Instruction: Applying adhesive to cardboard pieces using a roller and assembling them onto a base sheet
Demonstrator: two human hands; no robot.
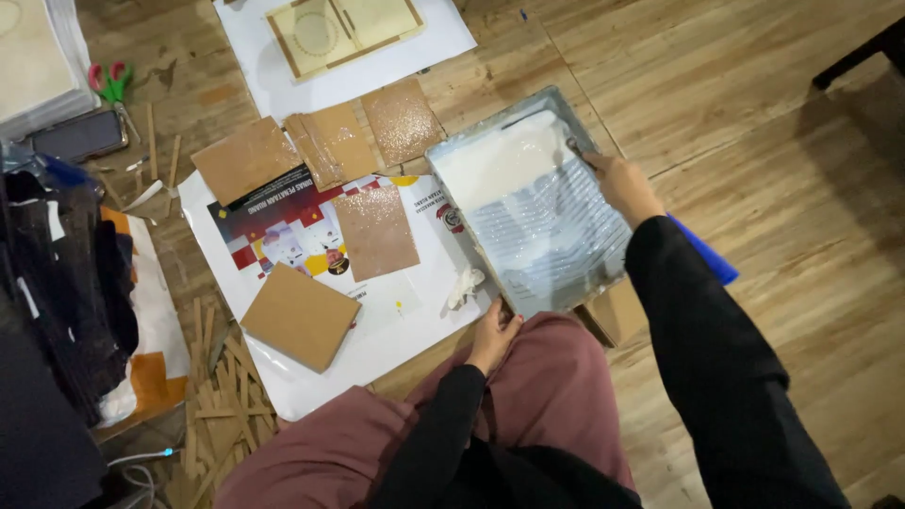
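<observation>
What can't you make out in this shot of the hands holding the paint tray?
Head view:
- Right hand fingertips: curled over the far rim of the grey plastic paint tray, so the grip is hidden.
- Left hand fingers: tucked under the tray's near edge.
- Blue flat sheet: mostly covered by the black sleeve.
- Brown cardboard box under the tray: largely hidden.

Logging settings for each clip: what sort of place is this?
Probably a home or studio craft space, worked on a wooden floor: a paint tray of white paint, brown boards on paper sheets, scissors.
</observation>
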